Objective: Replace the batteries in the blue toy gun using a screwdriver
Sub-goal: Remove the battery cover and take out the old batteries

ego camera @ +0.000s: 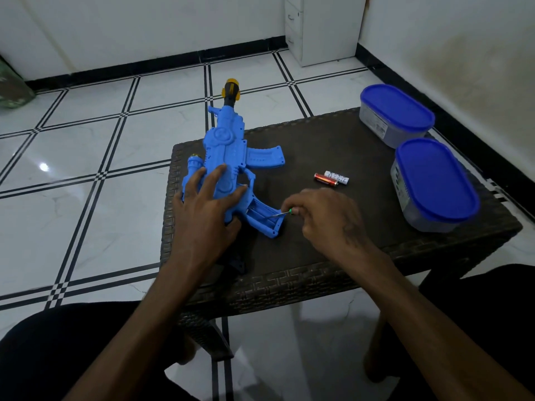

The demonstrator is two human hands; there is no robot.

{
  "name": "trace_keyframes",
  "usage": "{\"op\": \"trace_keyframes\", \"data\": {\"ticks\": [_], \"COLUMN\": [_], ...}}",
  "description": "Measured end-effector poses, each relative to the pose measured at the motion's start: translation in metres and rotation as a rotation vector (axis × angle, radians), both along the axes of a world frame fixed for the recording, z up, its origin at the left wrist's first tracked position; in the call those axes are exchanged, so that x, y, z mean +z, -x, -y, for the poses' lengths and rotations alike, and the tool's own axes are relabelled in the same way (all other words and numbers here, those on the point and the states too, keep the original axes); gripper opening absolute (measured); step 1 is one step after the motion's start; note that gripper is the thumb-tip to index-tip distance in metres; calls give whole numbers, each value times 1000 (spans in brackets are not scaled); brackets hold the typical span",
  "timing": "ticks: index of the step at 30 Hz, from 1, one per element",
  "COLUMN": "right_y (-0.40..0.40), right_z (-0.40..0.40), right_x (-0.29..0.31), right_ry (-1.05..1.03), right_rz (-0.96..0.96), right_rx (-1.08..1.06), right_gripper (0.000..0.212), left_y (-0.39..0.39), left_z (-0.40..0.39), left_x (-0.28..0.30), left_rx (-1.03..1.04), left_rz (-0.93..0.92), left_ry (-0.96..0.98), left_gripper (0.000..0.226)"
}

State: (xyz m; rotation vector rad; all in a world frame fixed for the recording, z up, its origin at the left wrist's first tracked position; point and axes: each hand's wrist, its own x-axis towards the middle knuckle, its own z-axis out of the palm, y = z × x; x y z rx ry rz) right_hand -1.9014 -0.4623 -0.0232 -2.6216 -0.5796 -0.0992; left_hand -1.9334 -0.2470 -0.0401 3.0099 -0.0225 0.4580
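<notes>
A blue toy gun (228, 157) lies on the dark woven table (333, 250), its yellow-and-black muzzle pointing away past the far edge. My left hand (202, 209) presses flat on the gun's body with fingers spread. My right hand (324, 218) pinches a small screwdriver (279, 214) with a green handle, and its metal tip lies in the gun's handle (263, 218), where the compartment shows open. Two batteries (331, 179), one red and one white, lie side by side on the table just beyond my right hand.
Two oval plastic containers with blue lids stand at the table's right side, one far (396, 114) and one nearer (434, 183). White tiled floor surrounds the table. A white cabinet (321, 27) stands against the far wall. My legs are at the bottom.
</notes>
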Motion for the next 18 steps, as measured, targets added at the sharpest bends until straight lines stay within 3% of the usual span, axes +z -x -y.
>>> {"op": "trace_keyframes", "data": {"ticks": [4, 12, 18], "right_y": [2, 7, 9], "right_z": [2, -11, -18], "right_x": [-6, -33, -31], "right_ry": [-247, -510, -445], "right_rz": [-56, -289, -181], "right_rx": [-81, -76, -17], "right_gripper": [22, 20, 20], "left_y": [-3, -3, -3], "left_z": [-1, -5, -6], "left_x": [0, -3, -5], "left_rx": [-19, -19, -9], "left_rz": [14, 4, -29], "left_ry": [-23, 26, 47], "left_gripper": [58, 58, 59]}}
